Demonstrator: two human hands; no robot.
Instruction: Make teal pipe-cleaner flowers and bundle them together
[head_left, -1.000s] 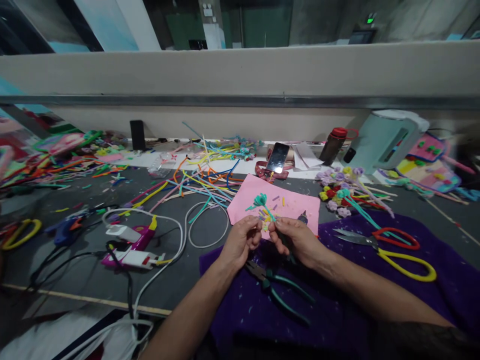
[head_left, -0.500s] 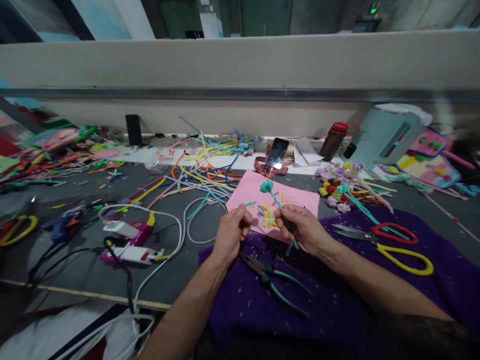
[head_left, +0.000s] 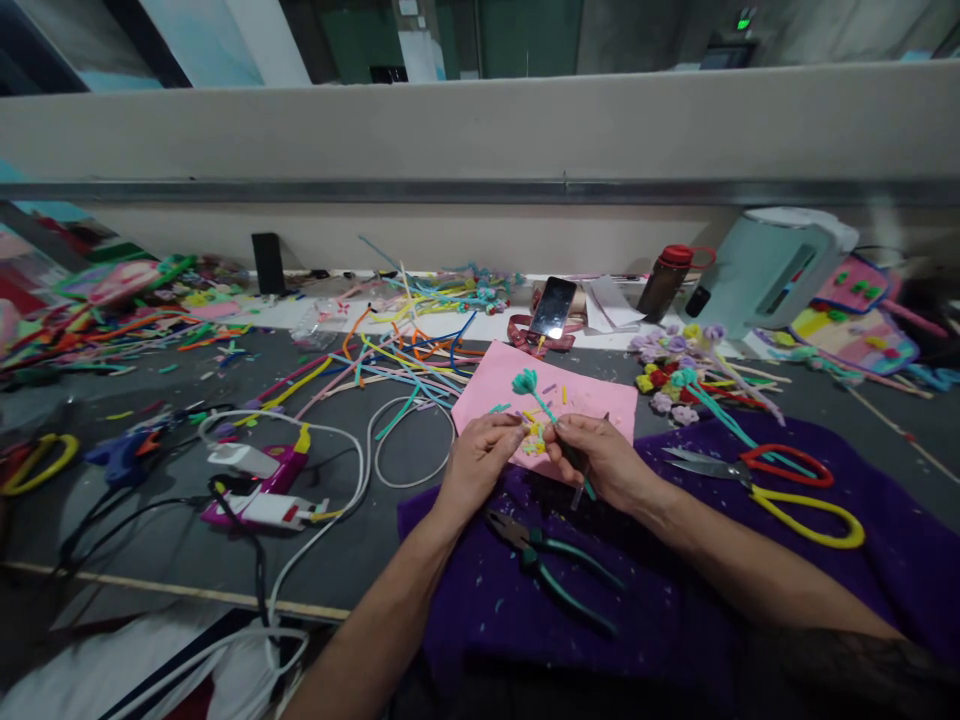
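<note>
My right hand (head_left: 604, 455) is closed around the stem of a teal pipe-cleaner flower (head_left: 526, 383), whose head points up and to the left. A dark, slim object with a clear tip (head_left: 576, 496) shows under the same fingers; its kind is unclear. My left hand (head_left: 484, 455) has thumb and fingers pinched together just left of the stem; anything between them is too small to make out. Beneath both hands lies a pink sheet (head_left: 484, 385) scattered with short cut pipe-cleaner pieces (head_left: 534, 440) in yellow, purple and other colours.
Pliers (head_left: 544, 550) and scissors (head_left: 757, 478) rest on a purple cloth (head_left: 660, 600). Leftward are a power strip (head_left: 274, 470), a blue glue gun (head_left: 124, 455) and loose cables. Long pipe cleaners (head_left: 409, 365), a phone (head_left: 553, 308), a bottle (head_left: 666, 285) and a kettle (head_left: 772, 265) stand farther back.
My left hand has moved slightly right and up, closer to the stem. The flower head has tilted a little left and down in my right hand.
</note>
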